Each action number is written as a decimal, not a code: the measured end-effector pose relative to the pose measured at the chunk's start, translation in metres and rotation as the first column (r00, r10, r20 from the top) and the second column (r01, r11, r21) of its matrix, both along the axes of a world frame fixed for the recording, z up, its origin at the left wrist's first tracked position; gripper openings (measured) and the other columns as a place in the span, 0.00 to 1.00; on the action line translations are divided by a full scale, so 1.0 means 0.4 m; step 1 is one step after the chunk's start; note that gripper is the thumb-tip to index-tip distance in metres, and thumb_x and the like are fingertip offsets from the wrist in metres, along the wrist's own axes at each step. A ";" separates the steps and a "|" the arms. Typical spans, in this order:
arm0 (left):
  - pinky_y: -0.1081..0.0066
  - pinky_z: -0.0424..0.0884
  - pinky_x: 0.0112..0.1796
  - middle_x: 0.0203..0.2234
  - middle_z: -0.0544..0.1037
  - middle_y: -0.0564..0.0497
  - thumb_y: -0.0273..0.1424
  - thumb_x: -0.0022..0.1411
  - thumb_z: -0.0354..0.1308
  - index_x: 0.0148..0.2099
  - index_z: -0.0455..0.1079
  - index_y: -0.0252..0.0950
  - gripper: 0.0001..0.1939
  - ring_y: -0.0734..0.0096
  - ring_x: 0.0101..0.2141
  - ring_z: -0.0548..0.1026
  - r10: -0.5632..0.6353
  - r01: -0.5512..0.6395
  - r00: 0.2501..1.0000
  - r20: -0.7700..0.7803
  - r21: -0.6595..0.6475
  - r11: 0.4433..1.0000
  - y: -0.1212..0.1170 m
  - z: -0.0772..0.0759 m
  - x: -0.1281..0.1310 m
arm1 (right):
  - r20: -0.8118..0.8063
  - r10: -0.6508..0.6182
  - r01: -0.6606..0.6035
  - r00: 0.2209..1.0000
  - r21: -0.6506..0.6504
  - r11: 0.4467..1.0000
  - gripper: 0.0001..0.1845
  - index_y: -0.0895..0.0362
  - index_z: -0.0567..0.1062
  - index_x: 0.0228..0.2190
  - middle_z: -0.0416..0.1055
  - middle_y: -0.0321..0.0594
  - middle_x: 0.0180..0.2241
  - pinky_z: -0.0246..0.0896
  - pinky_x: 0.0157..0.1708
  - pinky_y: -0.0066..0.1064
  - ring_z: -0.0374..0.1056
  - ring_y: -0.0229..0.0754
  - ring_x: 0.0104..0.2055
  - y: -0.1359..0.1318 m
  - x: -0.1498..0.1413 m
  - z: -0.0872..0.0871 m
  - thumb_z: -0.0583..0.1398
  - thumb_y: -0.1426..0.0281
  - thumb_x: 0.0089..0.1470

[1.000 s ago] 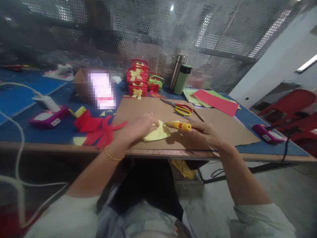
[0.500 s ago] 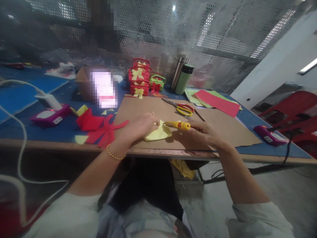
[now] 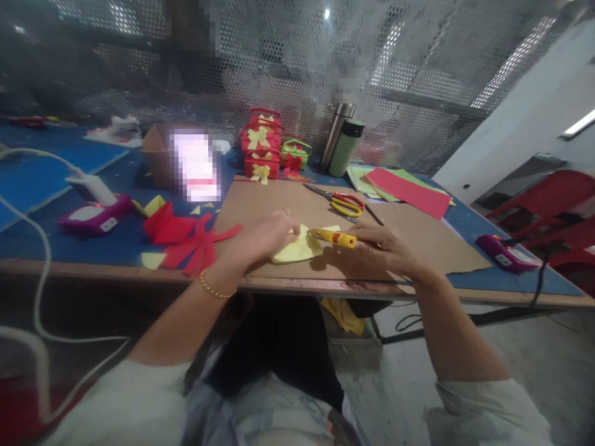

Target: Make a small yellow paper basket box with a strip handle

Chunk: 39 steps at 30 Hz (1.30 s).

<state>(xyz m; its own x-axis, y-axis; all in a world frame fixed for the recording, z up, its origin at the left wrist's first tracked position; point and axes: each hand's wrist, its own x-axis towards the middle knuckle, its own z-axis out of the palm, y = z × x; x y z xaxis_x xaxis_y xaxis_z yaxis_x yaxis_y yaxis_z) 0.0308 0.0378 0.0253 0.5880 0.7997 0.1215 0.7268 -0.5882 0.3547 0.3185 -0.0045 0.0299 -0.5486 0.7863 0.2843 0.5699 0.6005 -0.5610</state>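
My left hand [image 3: 274, 232] rests on a folded yellow sheet [image 3: 297, 249] lying on brown cardboard, its fingers closed at the sheet's upper left edge. My right hand [image 3: 383, 248] is closed around a yellow tool that looks like a glue gun [image 3: 337, 238]. Its narrow tip points left and meets the yellow sheet beside my left fingers. The handle is mostly hidden behind my right fingers. Beyond my hands lie scissors [image 3: 341, 201] with red and yellow handles. Cut red pieces [image 3: 199, 244] spread out left of my left wrist.
The cardboard [image 3: 418, 235] covers the middle of the blue table. Small red boxes [image 3: 260, 145] with yellow bows, a green box [image 3: 295, 155] and a green flask [image 3: 346, 148] stand behind it. Coloured sheets [image 3: 404, 192] lie right; a phone [image 3: 195, 164] and purple device [image 3: 95, 217] stand left.
The yellow tool and my right hand have shifted very slightly. My left hand still holds the yellow sheet in the same spot.
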 end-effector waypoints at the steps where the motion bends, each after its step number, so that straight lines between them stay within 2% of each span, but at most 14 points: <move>1: 0.62 0.67 0.45 0.40 0.75 0.43 0.28 0.68 0.53 0.43 0.81 0.36 0.14 0.58 0.42 0.74 0.000 0.000 1.000 0.001 -0.001 1.000 -0.001 0.001 0.000 | 0.000 -0.009 0.009 1.000 0.012 1.000 0.32 0.54 0.84 0.46 0.79 0.48 0.41 0.67 0.44 0.38 0.72 0.50 0.43 0.001 -0.002 -0.002 0.55 0.42 0.65; 4: 0.62 0.67 0.46 0.40 0.75 0.43 0.28 0.68 0.54 0.43 0.81 0.36 0.13 0.58 0.43 0.74 0.002 -0.002 1.000 -0.003 -0.008 1.000 -0.002 0.001 0.000 | 0.007 -0.004 0.004 1.000 0.027 1.000 0.32 0.54 0.84 0.47 0.79 0.49 0.42 0.67 0.44 0.39 0.73 0.50 0.43 0.003 -0.009 -0.005 0.55 0.42 0.65; 9: 0.63 0.67 0.45 0.40 0.74 0.44 0.29 0.68 0.54 0.43 0.81 0.36 0.13 0.60 0.42 0.73 -0.016 0.016 1.000 0.007 0.017 1.000 0.010 -0.015 -0.004 | 0.002 0.052 -0.052 0.999 -0.018 0.999 0.31 0.54 0.84 0.44 0.78 0.46 0.39 0.67 0.42 0.37 0.72 0.47 0.41 -0.001 -0.005 0.005 0.55 0.43 0.66; 13: 0.64 0.67 0.44 0.40 0.73 0.45 0.30 0.69 0.53 0.43 0.81 0.37 0.13 0.60 0.42 0.73 -0.026 0.026 1.000 0.002 0.040 0.999 0.021 -0.030 -0.007 | 0.005 0.016 -0.016 1.000 -0.012 1.000 0.32 0.54 0.84 0.43 0.78 0.45 0.38 0.65 0.38 0.35 0.71 0.46 0.38 0.001 0.000 0.011 0.55 0.42 0.65; 20: 0.63 0.67 0.46 0.40 0.74 0.45 0.30 0.69 0.54 0.44 0.81 0.36 0.13 0.60 0.42 0.73 -0.028 0.027 0.999 0.014 0.046 0.999 0.020 -0.030 -0.007 | 0.019 0.044 -0.044 0.999 -0.019 0.999 0.34 0.55 0.83 0.35 0.77 0.46 0.36 0.65 0.38 0.36 0.70 0.47 0.38 0.006 -0.016 0.016 0.54 0.40 0.64; 24: 0.63 0.67 0.45 0.40 0.74 0.45 0.30 0.69 0.54 0.43 0.81 0.37 0.13 0.60 0.42 0.73 -0.033 0.033 0.999 0.012 0.036 0.999 0.022 -0.030 -0.008 | 0.014 0.038 -0.038 0.999 -0.031 0.999 0.32 0.55 0.83 0.39 0.76 0.43 0.33 0.64 0.38 0.35 0.69 0.45 0.36 0.001 -0.008 0.021 0.55 0.41 0.65; 28: 0.63 0.67 0.45 0.40 0.73 0.44 0.30 0.69 0.53 0.43 0.81 0.36 0.13 0.60 0.42 0.73 -0.033 0.032 0.999 0.020 0.033 0.999 0.021 -0.030 -0.007 | 0.009 0.012 -0.012 1.000 -0.016 1.000 0.32 0.54 0.83 0.39 0.77 0.45 0.35 0.65 0.39 0.36 0.70 0.47 0.38 0.003 -0.004 0.017 0.55 0.41 0.65; 35: 0.64 0.67 0.44 0.40 0.74 0.45 0.31 0.69 0.54 0.43 0.81 0.37 0.13 0.60 0.42 0.74 -0.009 0.009 1.000 0.007 0.018 1.000 0.017 -0.024 -0.008 | -0.002 0.041 -0.041 0.999 -0.045 0.998 0.32 0.54 0.83 0.38 0.78 0.45 0.36 0.67 0.41 0.37 0.72 0.48 0.39 0.003 -0.016 0.016 0.55 0.40 0.64; 39: 0.64 0.67 0.44 0.39 0.74 0.45 0.30 0.68 0.54 0.42 0.81 0.36 0.13 0.60 0.41 0.74 -0.023 0.022 1.000 0.019 0.023 0.999 0.022 -0.027 -0.008 | -0.064 -0.040 0.037 0.997 -0.046 0.998 0.31 0.53 0.84 0.40 0.79 0.44 0.38 0.67 0.40 0.38 0.72 0.49 0.39 -0.011 0.016 0.005 0.56 0.40 0.63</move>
<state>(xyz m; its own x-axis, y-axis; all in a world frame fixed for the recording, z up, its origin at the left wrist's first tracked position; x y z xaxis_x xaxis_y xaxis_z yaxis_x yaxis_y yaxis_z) 0.0277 0.0464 0.0147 0.6032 0.7832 0.1507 0.7064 -0.6123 0.3552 0.3250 -0.0088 0.0317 -0.4993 0.8192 0.2822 0.5534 0.5521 -0.6236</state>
